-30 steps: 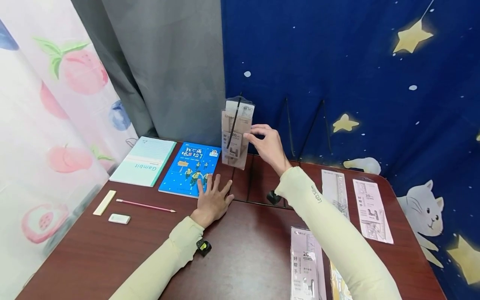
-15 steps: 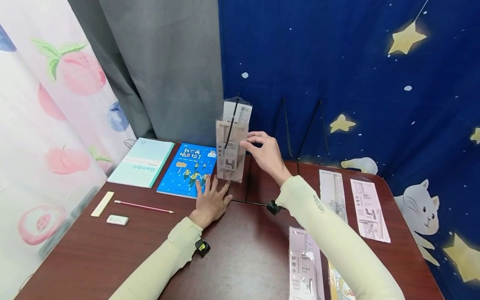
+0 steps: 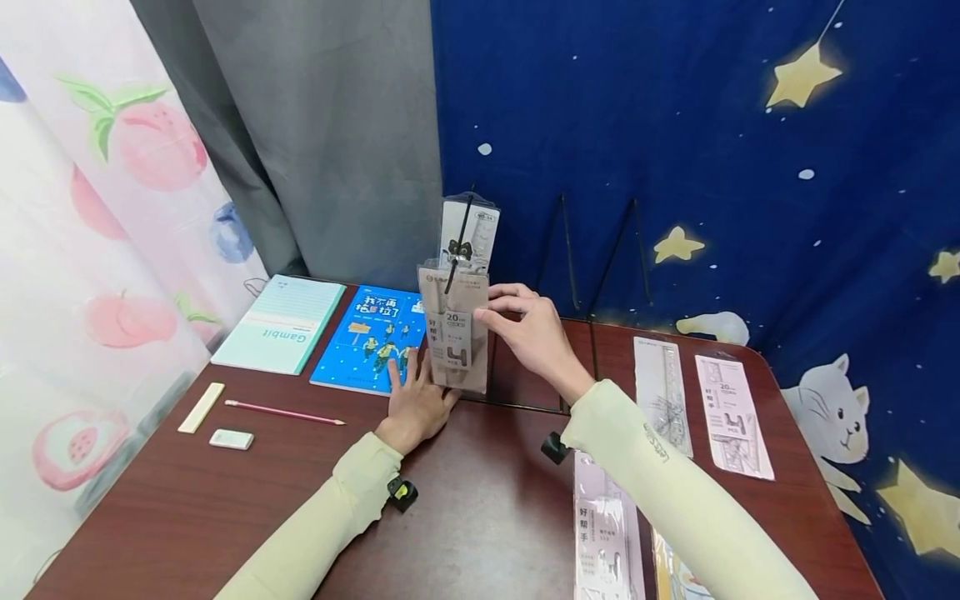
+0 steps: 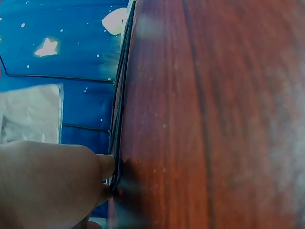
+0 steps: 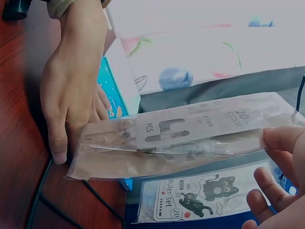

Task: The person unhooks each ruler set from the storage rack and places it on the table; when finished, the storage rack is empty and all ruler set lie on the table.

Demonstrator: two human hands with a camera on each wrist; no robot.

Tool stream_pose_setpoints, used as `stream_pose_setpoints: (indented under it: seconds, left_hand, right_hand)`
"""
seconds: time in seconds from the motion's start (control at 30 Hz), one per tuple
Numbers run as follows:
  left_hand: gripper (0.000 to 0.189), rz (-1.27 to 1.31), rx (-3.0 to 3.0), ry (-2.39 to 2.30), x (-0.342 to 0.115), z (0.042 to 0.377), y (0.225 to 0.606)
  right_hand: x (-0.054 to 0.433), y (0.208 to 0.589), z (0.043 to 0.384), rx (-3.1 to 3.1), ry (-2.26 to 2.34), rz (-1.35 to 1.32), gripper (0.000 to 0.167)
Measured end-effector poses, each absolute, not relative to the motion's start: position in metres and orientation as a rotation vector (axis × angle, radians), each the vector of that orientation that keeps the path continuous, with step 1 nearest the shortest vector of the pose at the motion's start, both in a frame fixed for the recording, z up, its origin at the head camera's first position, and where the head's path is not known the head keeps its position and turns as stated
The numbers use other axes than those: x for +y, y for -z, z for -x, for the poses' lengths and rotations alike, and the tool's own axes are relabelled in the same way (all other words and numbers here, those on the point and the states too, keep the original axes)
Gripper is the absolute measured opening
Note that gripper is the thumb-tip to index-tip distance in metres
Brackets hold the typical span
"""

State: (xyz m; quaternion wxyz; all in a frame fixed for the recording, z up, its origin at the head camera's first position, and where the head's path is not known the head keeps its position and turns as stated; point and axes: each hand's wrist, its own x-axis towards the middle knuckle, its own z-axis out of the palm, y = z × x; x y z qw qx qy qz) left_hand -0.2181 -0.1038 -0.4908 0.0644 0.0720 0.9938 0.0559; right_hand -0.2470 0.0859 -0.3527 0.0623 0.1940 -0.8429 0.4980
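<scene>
My right hand [image 3: 534,332] pinches the right edge of a brownish ruler-set packet [image 3: 453,333] between thumb and fingers. The packet hangs upright at the front end of a black wire hook [image 3: 465,221]. Behind it, farther back on the hook, is a white ruler-set packet [image 3: 482,229] with black cats, whose print shows in the right wrist view. My left hand [image 3: 416,408] rests on the table with fingers spread, touching the rack's black base wire [image 4: 119,119]. Part of its fingers is hidden behind the brownish packet in the head view.
Two bare hooks [image 3: 568,250] stand to the right. More ruler packets [image 3: 731,417] lie on the table's right side. A blue booklet [image 3: 367,342], a mint notebook [image 3: 277,325], a pencil [image 3: 285,412], an eraser [image 3: 232,439] and a cream strip [image 3: 201,407] lie left.
The brownish packet has slid forward and down along the hook with my right hand, uncovering more of the white packet behind. My left hand stays in place.
</scene>
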Motion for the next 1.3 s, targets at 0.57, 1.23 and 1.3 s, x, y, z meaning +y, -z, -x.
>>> stream_pose_setpoints:
  seconds: [0.57, 1.23, 1.3]
  left_hand:
    - [0.066, -0.291, 3.031, -0.136, -0.106, 0.216, 0.494]
    - [0.061, -0.343, 3.053, -0.083, -0.109, 0.215, 0.492]
    - [0.059, -0.332, 3.043, -0.080, -0.109, 0.218, 0.496]
  right_hand:
    - [0.098, 0.345, 0.214, -2.592, -1.502, -0.641, 0.019]
    - [0.139, 0.353, 0.134, -2.719, -1.481, -0.524, 0.012]
    - [0.147, 0.359, 0.122, -2.733, -1.489, -0.463, 0.010]
